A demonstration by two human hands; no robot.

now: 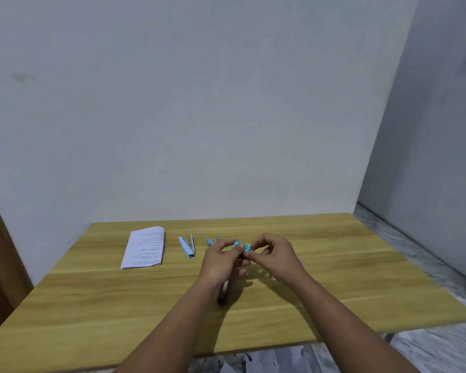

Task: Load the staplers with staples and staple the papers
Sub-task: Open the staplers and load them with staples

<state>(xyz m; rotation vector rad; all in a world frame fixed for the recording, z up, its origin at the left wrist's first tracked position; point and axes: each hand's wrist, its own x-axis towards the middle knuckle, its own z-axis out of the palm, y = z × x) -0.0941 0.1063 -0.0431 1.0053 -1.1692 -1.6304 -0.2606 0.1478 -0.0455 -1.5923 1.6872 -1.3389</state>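
Fingertips of my left hand [221, 261] and right hand [276, 258] are pinching a small green-and-blue staple box [242, 246] at the frame's centre, above the smooth wood-grain table [347, 286]; I cannot tell what is lying inside it. A dark stapler [224, 293] is lying beneath my left wrist, a pale blue stapler [187, 247] is sitting hinged open left of centre, and folded printed papers [144, 247] are lying further left.

Wooden table [334, 278] with papers [143, 247], pale-blue stapler [187, 246], dark stapler [224, 293].
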